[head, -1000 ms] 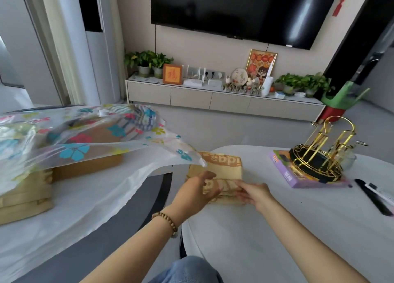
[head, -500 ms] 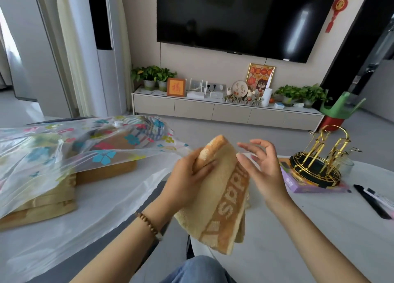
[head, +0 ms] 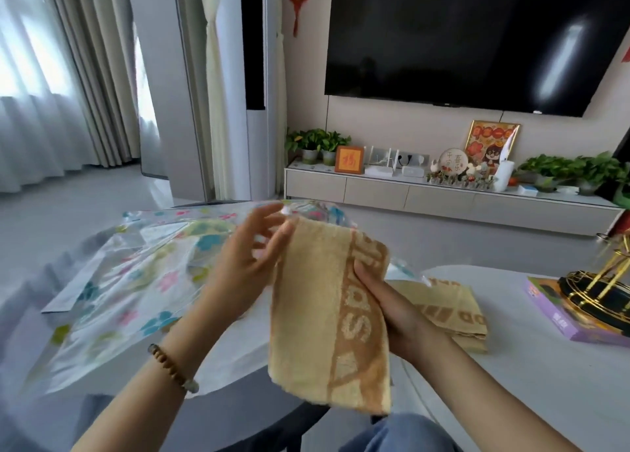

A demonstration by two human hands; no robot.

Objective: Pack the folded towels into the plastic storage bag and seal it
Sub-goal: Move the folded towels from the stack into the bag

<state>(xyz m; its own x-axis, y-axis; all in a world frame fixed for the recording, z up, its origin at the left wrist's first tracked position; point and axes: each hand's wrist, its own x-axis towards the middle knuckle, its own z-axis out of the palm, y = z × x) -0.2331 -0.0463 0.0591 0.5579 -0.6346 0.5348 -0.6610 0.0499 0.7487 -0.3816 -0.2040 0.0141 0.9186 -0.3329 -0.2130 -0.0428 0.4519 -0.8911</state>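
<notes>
While the flowered plastic bag (head: 136,281) is spread at the left, its inside blurred, a folded towel (head: 317,315) is gripped mid-frame by the right hand (head: 388,305); the left hand (head: 245,264) is open beside it.

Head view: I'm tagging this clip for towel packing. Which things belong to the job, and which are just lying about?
Job: held towel, gripped by the right hand; left hand, open at its top edge; second folded towel on the table; flowered storage bag.
Lying about: purple box; gold rack; television; potted plants.
</notes>
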